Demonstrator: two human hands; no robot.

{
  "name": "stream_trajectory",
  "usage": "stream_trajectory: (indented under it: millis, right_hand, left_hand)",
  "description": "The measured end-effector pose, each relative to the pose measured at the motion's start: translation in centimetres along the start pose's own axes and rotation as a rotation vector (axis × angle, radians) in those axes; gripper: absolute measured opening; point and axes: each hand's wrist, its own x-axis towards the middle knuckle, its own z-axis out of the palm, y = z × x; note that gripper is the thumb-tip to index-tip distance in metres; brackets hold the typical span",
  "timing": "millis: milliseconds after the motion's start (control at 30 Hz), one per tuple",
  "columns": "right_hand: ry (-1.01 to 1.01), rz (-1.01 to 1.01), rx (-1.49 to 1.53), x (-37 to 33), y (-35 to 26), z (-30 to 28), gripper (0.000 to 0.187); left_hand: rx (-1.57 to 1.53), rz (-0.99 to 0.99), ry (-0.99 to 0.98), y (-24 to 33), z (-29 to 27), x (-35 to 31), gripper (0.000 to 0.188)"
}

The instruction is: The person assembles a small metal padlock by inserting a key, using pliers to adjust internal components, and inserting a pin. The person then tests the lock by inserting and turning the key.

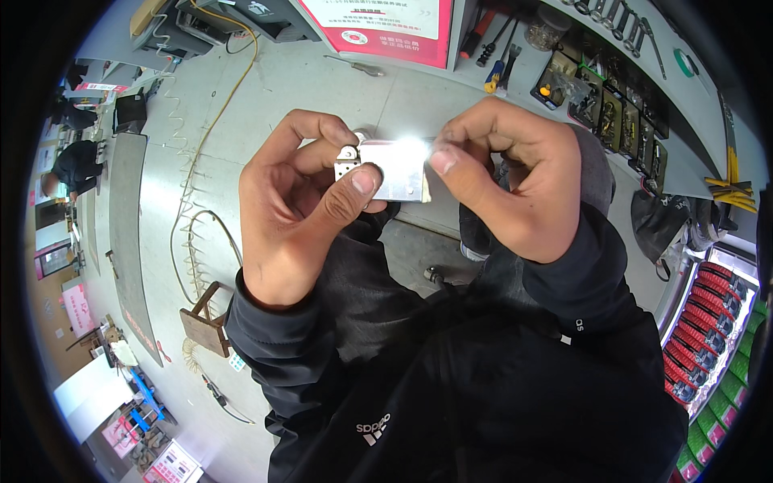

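A silver lighter insert point(398, 179) lies sideways in front of me, its perforated chimney toward the left and its plain metal body toward the right. My left hand point(294, 193) is closed on it, thumb across the near face and fingers behind. A pale, soft-looking edge shows at the body's right end. My right hand point(515, 173) is closed in a pinch at that end, with the thumb and forefinger tips by the upper corner. Strong glare there hides whatever the tips pinch, if anything. The right hand's other fingers are curled.
At the upper right, a grey bench holds wrenches point(620, 20), screwdrivers and parts trays point(612, 121). Red coiled items point(704, 322) fill a case at the right. A small wooden stool point(208, 322), a coiled hose point(189, 233) and a screwdriver point(358, 66) are on the floor. Another person point(76, 165) is far left.
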Motion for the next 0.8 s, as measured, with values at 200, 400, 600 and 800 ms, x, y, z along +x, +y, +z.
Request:
stream_trajectory:
  millis: [200, 400, 600, 800]
  right_hand:
    - [-0.023, 0.027, -0.037, -0.17, -0.33, -0.15, 0.008]
    - [-0.008, 0.117, 0.050, -0.05, -0.36, 0.06, 0.008]
    - [-0.045, 0.048, -0.052, -0.15, 0.29, -0.13, 0.009]
    - [-0.034, -0.021, -0.118, -0.07, 0.13, -0.16, 0.012]
  left_hand:
    - [0.027, 0.006, 0.004, -0.16, 0.09, 0.06, 0.030]
    - [0.024, 0.006, 0.011, 0.11, 0.32, 0.02, 0.031]
    - [0.059, 0.018, -0.003, -0.32, -0.03, 0.10, 0.030]
    - [0.072, 0.019, -0.011, -0.28, -0.16, 0.05, 0.029]
